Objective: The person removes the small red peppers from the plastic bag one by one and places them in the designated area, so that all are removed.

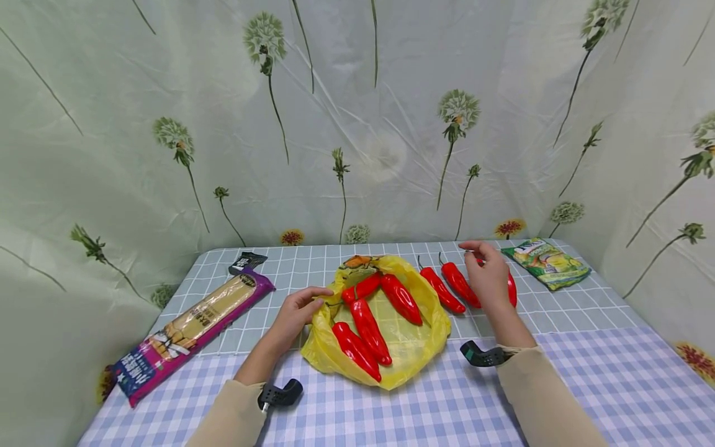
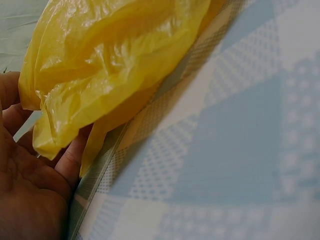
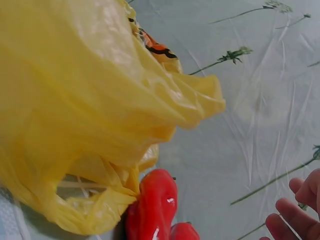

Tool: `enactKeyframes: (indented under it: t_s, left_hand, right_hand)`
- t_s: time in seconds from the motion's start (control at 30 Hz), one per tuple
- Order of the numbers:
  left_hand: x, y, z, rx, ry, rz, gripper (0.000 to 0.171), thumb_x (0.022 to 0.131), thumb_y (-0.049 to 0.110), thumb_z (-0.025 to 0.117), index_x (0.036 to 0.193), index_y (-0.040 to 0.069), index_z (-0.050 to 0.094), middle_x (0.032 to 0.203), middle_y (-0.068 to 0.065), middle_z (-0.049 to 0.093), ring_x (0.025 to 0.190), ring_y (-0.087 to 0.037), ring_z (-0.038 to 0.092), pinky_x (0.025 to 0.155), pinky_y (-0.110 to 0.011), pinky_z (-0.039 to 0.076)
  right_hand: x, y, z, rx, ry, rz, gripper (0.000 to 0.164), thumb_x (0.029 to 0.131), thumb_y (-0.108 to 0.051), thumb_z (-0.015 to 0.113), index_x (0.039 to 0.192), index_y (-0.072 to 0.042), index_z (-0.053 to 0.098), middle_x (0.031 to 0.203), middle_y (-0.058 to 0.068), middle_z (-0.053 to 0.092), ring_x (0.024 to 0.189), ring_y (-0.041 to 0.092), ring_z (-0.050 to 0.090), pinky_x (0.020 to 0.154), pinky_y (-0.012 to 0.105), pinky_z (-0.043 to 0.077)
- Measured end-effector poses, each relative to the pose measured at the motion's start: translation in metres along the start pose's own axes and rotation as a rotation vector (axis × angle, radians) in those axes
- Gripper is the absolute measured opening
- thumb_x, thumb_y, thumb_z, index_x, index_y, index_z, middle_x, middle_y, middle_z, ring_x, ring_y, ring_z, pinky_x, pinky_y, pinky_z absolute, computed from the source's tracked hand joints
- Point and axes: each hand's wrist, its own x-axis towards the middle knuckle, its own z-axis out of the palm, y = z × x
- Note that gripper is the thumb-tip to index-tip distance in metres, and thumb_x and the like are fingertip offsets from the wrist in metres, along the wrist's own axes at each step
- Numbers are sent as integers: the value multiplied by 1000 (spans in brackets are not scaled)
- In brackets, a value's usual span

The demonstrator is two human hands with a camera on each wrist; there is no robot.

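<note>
A yellow plastic bag [image 1: 432,347] lies spread with its mouth up, several red peppers [image 1: 370,332] inside it. At its left rim, my left hand [image 1: 296,313] holds the bag's edge; in the left wrist view, folds of yellow plastic [image 2: 110,75] hang between the thumb and fingers of the hand [image 2: 37,175]. To the right of the bag, my right hand [image 1: 491,279] hovers over a red pepper [image 1: 511,290] that it partly hides. Its fingers [image 3: 295,217] are loosely bent, with nothing visible in them. Two more red peppers [image 1: 442,290] [image 1: 460,284] lie between bag and right hand.
A long purple noodle-like packet [image 1: 195,329] lies at the left, with a small black packet [image 1: 247,262] behind it. A green packet [image 1: 547,262] sits at the back right. A floral curtain [image 1: 380,155] closes off the table's back and sides.
</note>
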Motion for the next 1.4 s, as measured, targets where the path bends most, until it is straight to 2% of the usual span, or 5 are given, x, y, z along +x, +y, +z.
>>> enactKeyframes:
  t_s: [0.13, 0.23, 0.9, 1.27, 1.4]
  left_hand:
    - [1, 0, 0, 0, 2, -2, 33, 102, 17, 52, 130, 4, 63, 140, -19, 57, 110, -21, 63, 85, -26, 59]
    - [0, 0, 0, -3, 1, -3, 33, 102, 17, 52, 130, 3, 63, 141, -19, 57, 110, -22, 63, 84, -26, 59]
    - [-1, 1, 0, -14, 2, 11, 33, 102, 17, 52, 130, 3, 62, 140, -20, 57, 109, -22, 64, 84, -26, 59]
    - [-1, 1, 0, 5, 1, 10, 33, 102, 17, 52, 130, 4, 63, 140, -19, 57, 109, -22, 63, 84, -25, 59]
    - [1, 0, 0, 9, 3, 5, 33, 102, 18, 53, 130, 4, 63, 141, -19, 57, 110, -23, 63, 85, -25, 59]
  right_hand:
    - [-3, -2, 3, -1, -29, -18, 31, 98, -18, 54, 128, -15, 62, 135, 10, 60, 121, 28, 55, 100, 44, 54]
    - [-6, -3, 7, -5, -46, -32, 30, 99, -17, 54, 128, -14, 62, 135, 11, 60, 122, 29, 55, 101, 47, 53]
    - [-22, -14, 26, -12, -173, -162, 28, 97, -17, 59, 124, -13, 63, 127, 10, 65, 108, 27, 63, 94, 42, 57]
    - [-30, -20, 28, 54, -319, -276, 25, 96, -15, 61, 120, -14, 65, 122, 10, 68, 103, 32, 64, 86, 35, 59]
    - [-32, -22, 29, 28, -326, -308, 23, 96, -15, 62, 118, -15, 67, 121, 8, 68, 100, 27, 64, 85, 34, 60]
